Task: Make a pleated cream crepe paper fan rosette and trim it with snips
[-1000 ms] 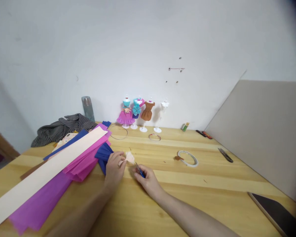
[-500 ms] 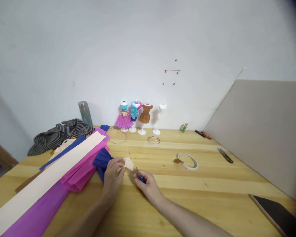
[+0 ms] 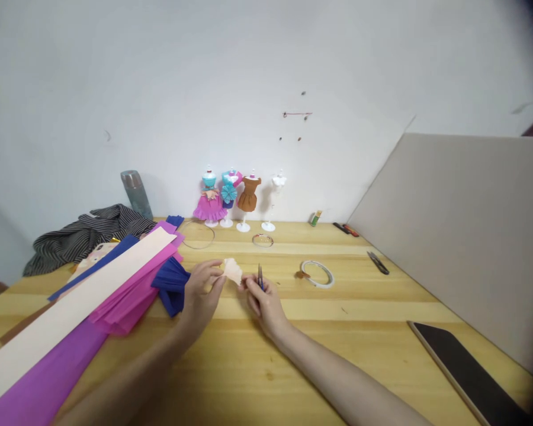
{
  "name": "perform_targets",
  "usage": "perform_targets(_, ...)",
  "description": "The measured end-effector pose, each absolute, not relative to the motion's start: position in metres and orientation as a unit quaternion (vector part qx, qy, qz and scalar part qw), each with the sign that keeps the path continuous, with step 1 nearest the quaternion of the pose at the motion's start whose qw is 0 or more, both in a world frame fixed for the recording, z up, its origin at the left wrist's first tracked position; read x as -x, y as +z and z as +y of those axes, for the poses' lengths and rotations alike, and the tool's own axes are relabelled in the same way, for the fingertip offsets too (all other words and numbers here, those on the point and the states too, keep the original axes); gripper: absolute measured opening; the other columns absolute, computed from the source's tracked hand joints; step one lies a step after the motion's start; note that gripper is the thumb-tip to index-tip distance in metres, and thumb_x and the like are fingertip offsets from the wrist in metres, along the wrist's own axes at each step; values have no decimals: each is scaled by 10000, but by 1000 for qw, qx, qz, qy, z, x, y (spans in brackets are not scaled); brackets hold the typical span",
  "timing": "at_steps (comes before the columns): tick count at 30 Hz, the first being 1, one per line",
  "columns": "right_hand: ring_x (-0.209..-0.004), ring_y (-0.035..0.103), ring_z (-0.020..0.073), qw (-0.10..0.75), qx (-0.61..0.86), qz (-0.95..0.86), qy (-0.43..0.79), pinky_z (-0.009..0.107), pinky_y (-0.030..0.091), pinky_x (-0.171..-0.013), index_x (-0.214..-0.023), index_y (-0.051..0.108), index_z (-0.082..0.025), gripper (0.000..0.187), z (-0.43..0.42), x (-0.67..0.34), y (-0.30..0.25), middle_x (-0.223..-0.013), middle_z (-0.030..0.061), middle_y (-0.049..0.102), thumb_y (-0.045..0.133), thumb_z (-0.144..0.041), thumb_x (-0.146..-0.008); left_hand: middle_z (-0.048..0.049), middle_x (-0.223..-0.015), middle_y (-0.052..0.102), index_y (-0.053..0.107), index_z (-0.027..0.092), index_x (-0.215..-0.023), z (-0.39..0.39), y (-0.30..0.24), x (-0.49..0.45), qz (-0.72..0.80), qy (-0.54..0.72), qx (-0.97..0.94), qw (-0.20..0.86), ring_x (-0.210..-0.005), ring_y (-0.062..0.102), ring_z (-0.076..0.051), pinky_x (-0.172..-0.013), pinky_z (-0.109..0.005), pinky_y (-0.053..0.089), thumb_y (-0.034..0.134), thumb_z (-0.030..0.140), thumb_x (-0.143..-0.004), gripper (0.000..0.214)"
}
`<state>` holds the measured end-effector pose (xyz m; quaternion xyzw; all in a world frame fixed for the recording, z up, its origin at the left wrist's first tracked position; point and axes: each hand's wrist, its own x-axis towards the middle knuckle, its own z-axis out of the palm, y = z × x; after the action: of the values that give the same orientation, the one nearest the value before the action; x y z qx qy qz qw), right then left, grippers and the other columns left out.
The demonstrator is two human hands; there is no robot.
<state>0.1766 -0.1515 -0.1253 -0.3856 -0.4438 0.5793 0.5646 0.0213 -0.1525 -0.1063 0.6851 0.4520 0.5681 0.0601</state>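
Observation:
A small cream piece of crepe paper (image 3: 233, 271), fan-shaped with an uneven edge, is pinched at its left side by my left hand (image 3: 203, 291). My right hand (image 3: 264, 302) is closed around small blue-handled scissors (image 3: 260, 279), whose dark points face away from me. The thumb and forefinger of that hand meet the paper's lower right edge. Just left of my left hand lies a gathered dark blue crepe paper piece (image 3: 171, 284), partly hidden by it. Both hands are above the wooden table (image 3: 270, 370).
Long cream, magenta and purple paper sheets (image 3: 93, 290) cover the left side. Small dress forms (image 3: 249, 195) line the wall beside a flask (image 3: 137, 195). A white tape ring (image 3: 331, 275), a cutter (image 3: 377, 262) and a dark tablet-like slab (image 3: 462, 367) lie rightward.
My right hand has come up to the cream paper, its fingertips now at the edge and the scissors more upright. My left hand has raised the paper slightly. The whole view has shifted.

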Motion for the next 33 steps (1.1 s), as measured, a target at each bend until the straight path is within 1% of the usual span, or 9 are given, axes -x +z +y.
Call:
perform_targets(5,-320,210,11,601,354,-476,536,228,66,-361,-815,626,-135,399,-131,-203,-80,-648,17,619,636,-526,-735,-86,-1031,672,596,199,-786,-127,-54,-32,384,512,-768,-3,-994,602,-205,-890,-399,462,566,170,-842,70)
perform_targets(8,-320,159,25,594,332,-504,531,226,62,-370,-647,543,-159,399,-115,-210,-54,-390,-79,380,636,-538,-731,-91,-1072,658,595,193,-785,-112,-24,-36,326,494,-806,-24,-1045,579,-206,-907,-396,457,551,150,-851,90)
perform_targets(11,-332,144,25,593,303,-525,530,223,67,-372,-542,421,-189,461,-99,-208,-32,-369,-107,241,642,-555,-712,-101,-1080,654,604,184,-808,-98,-3,-40,277,474,-835,-42,-1064,572,-208,-913,-393,463,538,143,-862,95)
perform_targets(16,-400,215,42,592,342,-548,481,208,127,-373,-739,620,-142,367,-80,-194,-15,-473,-72,355,704,-488,-651,-108,-1134,638,639,190,-846,-78,4,-38,284,448,-847,-38,-1113,562,-230,-938,-432,464,511,129,-864,143)
perform_targets(21,-451,340,76,602,389,-554,424,209,224,-395,-715,644,-149,303,-64,-186,-25,-485,-36,464,719,-434,-647,-96,-1094,659,643,196,-784,-59,-11,-38,308,468,-829,1,-1068,597,-230,-915,-428,488,538,99,-825,148)
perform_targets(24,-440,331,73,607,388,-543,432,211,211,-393,-701,631,-152,288,-58,-187,-32,-480,-37,466,710,-426,-659,-100,-1098,661,654,200,-892,-50,-20,-41,309,494,-812,22,-1062,602,-230,-920,-423,490,568,117,-815,142)
perform_targets(29,-411,282,48,623,377,-484,485,207,175,-381,-722,631,-134,299,-53,-192,-34,-496,-35,500,738,-393,-619,-111,-1249,603,568,204,-1208,-41,-32,-45,345,529,-763,140,-1162,551,-247,-999,-434,441,672,161,-734,488)
perform_targets(31,-404,272,42,638,368,-457,499,205,149,-371,-764,631,-128,327,-52,-193,-34,-536,-18,545,740,-395,-609,-121,-1290,579,541,206,-1253,-41,-36,-47,374,543,-710,248,-1136,566,-258,-952,-432,472,695,190,-703,572)
perform_targets(33,-397,256,34,654,355,-441,501,203,130,-364,-790,617,-134,337,-52,-193,-35,-577,-11,571,740,-391,-611,-132,-1252,607,578,191,-1213,-44,-38,-52,368,543,-651,382,-1053,611,-254,-893,-416,501,697,241,-700,529)
